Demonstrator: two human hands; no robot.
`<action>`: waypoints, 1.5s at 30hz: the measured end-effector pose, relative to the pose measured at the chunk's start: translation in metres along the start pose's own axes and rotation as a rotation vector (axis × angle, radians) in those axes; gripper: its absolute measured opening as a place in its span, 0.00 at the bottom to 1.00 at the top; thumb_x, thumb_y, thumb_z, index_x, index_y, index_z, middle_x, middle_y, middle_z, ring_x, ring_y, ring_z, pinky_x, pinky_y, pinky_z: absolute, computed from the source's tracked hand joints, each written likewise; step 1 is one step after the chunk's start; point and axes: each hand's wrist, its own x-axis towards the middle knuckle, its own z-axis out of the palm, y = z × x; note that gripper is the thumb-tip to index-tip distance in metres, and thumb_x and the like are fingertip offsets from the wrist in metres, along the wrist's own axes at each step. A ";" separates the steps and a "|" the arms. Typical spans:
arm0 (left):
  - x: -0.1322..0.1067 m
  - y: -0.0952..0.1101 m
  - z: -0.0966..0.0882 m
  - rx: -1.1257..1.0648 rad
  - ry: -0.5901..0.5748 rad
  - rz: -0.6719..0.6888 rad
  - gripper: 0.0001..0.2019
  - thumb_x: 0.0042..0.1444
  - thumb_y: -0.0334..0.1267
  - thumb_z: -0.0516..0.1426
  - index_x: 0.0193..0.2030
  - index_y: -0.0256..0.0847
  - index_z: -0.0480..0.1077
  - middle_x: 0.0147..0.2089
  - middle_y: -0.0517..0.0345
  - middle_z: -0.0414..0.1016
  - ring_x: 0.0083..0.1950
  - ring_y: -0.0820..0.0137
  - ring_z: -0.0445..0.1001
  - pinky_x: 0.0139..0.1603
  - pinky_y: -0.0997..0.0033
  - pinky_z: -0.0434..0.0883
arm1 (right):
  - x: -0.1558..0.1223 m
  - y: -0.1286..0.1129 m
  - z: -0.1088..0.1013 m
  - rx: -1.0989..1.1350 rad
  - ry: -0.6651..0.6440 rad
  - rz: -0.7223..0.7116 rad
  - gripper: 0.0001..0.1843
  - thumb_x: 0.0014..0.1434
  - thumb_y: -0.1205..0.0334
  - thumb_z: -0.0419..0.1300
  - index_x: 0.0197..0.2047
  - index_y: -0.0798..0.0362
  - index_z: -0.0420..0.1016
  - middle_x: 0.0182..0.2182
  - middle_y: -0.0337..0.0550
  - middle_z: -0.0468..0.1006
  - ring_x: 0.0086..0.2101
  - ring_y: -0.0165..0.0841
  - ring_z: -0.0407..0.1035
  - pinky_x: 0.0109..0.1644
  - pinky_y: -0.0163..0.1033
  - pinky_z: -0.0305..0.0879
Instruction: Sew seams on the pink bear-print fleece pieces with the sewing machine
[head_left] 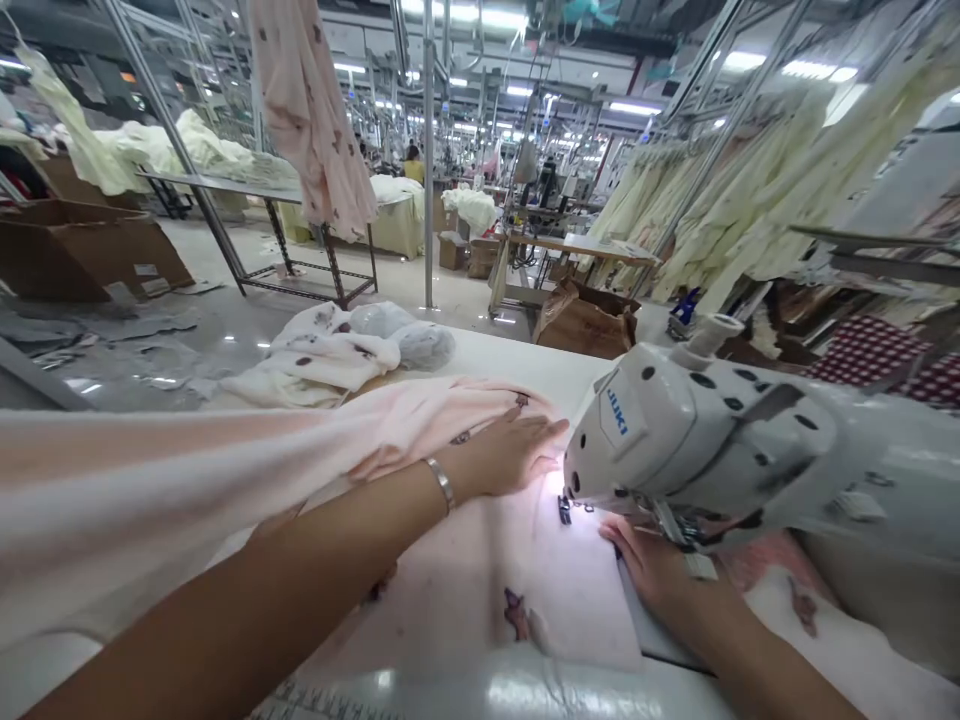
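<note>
The white sewing table (517, 350) carried a JUKI sewing machine (720, 430) and pale pink printed fabric (450, 570) — flat beside the presser foot (565, 510), rumpled farther left.

Fabric (450, 570), six o'clock: pale pink, dark brownish motifs (516, 615). Sewing machine (787, 470), between three and four o'clock: white, blue lettering (617, 411). Checked cloth (862, 348), three o'clock: dark red and white. Hanging garments (712, 210), two o'clock: pale yellow to cream.
</note>
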 end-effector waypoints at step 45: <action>-0.100 0.095 -0.003 0.037 0.003 0.003 0.06 0.58 0.30 0.51 0.32 0.39 0.66 0.37 0.58 0.69 0.42 0.68 0.66 0.62 0.53 0.53 | -0.014 -0.071 -0.027 0.341 -0.079 -0.201 0.04 0.59 0.70 0.53 0.37 0.55 0.69 0.26 0.41 0.68 0.28 0.32 0.56 0.33 0.40 0.47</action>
